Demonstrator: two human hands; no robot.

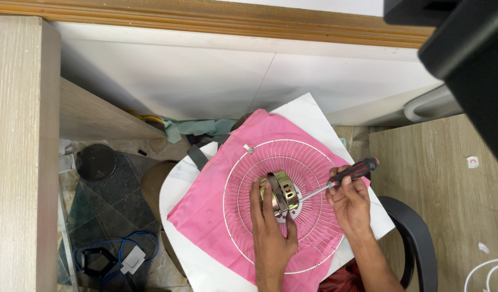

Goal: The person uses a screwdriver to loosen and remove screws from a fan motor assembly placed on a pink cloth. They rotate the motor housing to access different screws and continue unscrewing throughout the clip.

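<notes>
The work seemed to be somewhere in the middle. The metal motor housing [282, 192] stood on the centre of the white wire fan guard [285, 206], and it looked not yet free from the guard or not yet fixed to it (which of the two, I could not tell from where I stood). No loose screws were visible on the pink cloth [222, 189] under the guard, so I judged that the fastening at the base of the housing was the step in hand.

The left hand [270, 230] was clamped around the housing from below, with the fingers up on its left side and the thumb at its lower right. The right hand [350, 201] was closed on the red and black handle of the screwdriver [335, 183], whose shaft pointed left and down to the foot of the housing, where the tip was hidden.

So the housing lay between both hands, touching the left one, and was reached by the right one only through the tool. Cloth and guard rested on a white board [308, 113].
</notes>
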